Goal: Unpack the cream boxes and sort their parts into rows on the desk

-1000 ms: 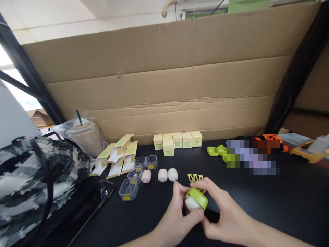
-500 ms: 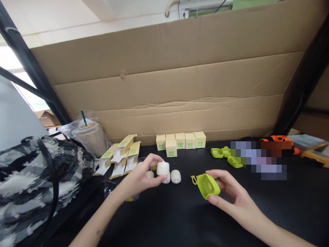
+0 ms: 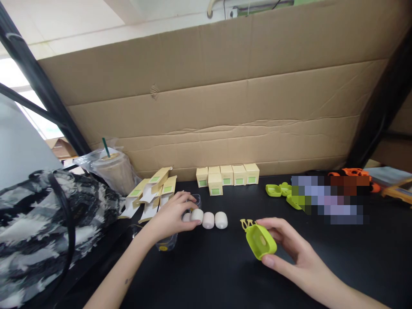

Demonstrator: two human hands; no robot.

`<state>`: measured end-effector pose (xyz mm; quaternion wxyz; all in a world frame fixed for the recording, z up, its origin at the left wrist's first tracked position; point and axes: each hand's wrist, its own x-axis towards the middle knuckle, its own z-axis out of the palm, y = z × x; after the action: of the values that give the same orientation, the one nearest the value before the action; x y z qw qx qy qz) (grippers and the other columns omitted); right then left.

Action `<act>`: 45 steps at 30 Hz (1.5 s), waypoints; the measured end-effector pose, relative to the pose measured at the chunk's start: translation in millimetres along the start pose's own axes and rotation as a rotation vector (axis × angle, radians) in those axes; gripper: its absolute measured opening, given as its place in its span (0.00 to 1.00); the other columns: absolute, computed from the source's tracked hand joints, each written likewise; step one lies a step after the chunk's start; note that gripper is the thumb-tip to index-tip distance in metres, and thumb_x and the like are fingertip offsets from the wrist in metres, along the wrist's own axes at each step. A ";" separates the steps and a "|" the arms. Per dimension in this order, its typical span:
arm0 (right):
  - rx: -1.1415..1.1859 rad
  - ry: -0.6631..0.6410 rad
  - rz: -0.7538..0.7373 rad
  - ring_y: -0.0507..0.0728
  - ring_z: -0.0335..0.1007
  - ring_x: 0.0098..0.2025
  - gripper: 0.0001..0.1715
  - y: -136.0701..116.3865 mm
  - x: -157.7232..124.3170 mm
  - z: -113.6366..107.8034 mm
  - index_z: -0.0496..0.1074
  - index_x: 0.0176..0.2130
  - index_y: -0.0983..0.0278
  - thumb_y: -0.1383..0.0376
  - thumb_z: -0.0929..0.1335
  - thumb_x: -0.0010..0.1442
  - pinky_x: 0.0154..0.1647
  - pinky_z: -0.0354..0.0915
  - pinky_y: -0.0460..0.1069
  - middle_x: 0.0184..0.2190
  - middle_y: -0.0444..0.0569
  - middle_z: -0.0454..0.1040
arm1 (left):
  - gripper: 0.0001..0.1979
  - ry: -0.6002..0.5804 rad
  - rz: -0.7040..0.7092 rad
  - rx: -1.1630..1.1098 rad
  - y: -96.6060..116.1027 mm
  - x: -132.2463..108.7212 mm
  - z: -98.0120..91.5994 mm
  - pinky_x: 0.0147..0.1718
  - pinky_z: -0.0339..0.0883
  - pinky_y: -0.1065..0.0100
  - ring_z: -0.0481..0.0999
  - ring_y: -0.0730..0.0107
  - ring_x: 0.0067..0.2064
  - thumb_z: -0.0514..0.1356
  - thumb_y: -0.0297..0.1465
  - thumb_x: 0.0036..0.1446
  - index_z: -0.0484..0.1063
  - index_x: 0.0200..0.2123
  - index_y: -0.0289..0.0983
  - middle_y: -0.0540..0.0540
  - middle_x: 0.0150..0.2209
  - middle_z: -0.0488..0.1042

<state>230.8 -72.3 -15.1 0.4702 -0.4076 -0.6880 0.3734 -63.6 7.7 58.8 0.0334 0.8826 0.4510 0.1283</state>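
My left hand (image 3: 175, 216) has its thumb and fingers around a small white rounded case (image 3: 197, 216), like an earbud case. Beside it on the black table stand two more, a pinkish one (image 3: 208, 220) and a white one (image 3: 221, 220). Another is partly hidden behind my left fingers. My right hand (image 3: 289, 244) grips a lime-green cover (image 3: 260, 241) by its right side, its hollow opening turned left toward me. Thin yellow-green loops (image 3: 247, 223) stick out from the cover's upper left.
Small cream boxes (image 3: 227, 176) stand against the cardboard wall (image 3: 222, 107). Opened boxes (image 3: 161, 189) lie left of them. Clear plastic packaging (image 3: 168, 243) sits near my left wrist. More green covers (image 3: 273, 190) lie at the right rear. A bagged drink cup (image 3: 112, 169) and patterned fabric (image 3: 64, 223) are at left.
My left hand has moved left and slightly down with the white case, beside the others. My right hand has tilted the green cover and lowered it a little.
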 end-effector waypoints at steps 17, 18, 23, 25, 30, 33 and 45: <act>0.013 0.040 0.017 0.58 0.72 0.45 0.25 -0.4 -4.4 7.0 0.66 0.50 0.56 0.55 0.71 0.54 0.48 0.68 0.53 0.45 0.49 0.73 | 0.09 -0.011 -0.048 0.064 7.0 -0.3 -1.6 0.43 0.63 0.60 0.67 0.59 0.42 0.59 0.34 0.50 0.73 0.36 0.38 0.46 0.37 0.69; 0.016 0.038 0.017 0.58 0.72 0.45 0.25 -0.8 -4.4 7.0 0.66 0.50 0.56 0.55 0.71 0.54 0.49 0.67 0.53 0.45 0.49 0.73 | 0.09 -0.009 -0.047 0.068 6.5 -0.2 -0.9 0.43 0.63 0.60 0.67 0.59 0.42 0.59 0.34 0.50 0.73 0.36 0.38 0.46 0.37 0.69; 0.014 0.026 0.031 0.58 0.71 0.45 0.24 -2.5 -4.2 6.9 0.66 0.50 0.55 0.57 0.71 0.54 0.48 0.67 0.53 0.45 0.48 0.73 | 0.09 -0.008 -0.026 0.063 3.5 -0.4 4.4 0.42 0.62 0.61 0.67 0.60 0.42 0.59 0.34 0.51 0.72 0.36 0.38 0.47 0.36 0.70; 0.022 0.025 0.037 0.59 0.71 0.46 0.24 -2.6 -4.2 7.0 0.65 0.50 0.55 0.57 0.71 0.54 0.49 0.66 0.53 0.46 0.48 0.73 | 0.09 -0.013 -0.015 0.052 2.8 -0.6 6.3 0.42 0.63 0.62 0.67 0.61 0.42 0.59 0.34 0.51 0.72 0.36 0.38 0.47 0.37 0.70; 0.038 0.021 0.043 0.58 0.71 0.46 0.24 -1.9 -4.1 7.3 0.65 0.50 0.54 0.57 0.71 0.54 0.48 0.66 0.52 0.45 0.47 0.73 | 0.10 -0.022 -0.006 0.029 1.9 -0.3 10.0 0.42 0.63 0.62 0.68 0.60 0.42 0.59 0.33 0.52 0.70 0.39 0.38 0.46 0.38 0.70; 0.042 0.017 0.047 0.58 0.71 0.45 0.24 -2.0 -4.3 7.5 0.65 0.50 0.54 0.56 0.71 0.54 0.48 0.65 0.52 0.45 0.46 0.73 | 0.11 -0.045 0.019 0.016 0.8 -0.5 11.4 0.43 0.63 0.63 0.67 0.61 0.43 0.61 0.31 0.51 0.70 0.40 0.39 0.47 0.38 0.70; 0.005 -0.036 0.025 0.57 0.71 0.46 0.24 -0.2 -3.2 4.0 0.63 0.51 0.53 0.57 0.70 0.56 0.50 0.66 0.51 0.47 0.47 0.71 | 0.08 -0.051 0.052 0.040 6.4 3.0 14.9 0.44 0.61 0.60 0.65 0.61 0.43 0.60 0.28 0.51 0.69 0.37 0.38 0.47 0.39 0.68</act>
<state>227.6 -75.8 -17.2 0.4542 -0.4082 -0.6901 0.3883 -53.0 7.2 46.2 0.0237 0.8976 0.4293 0.0976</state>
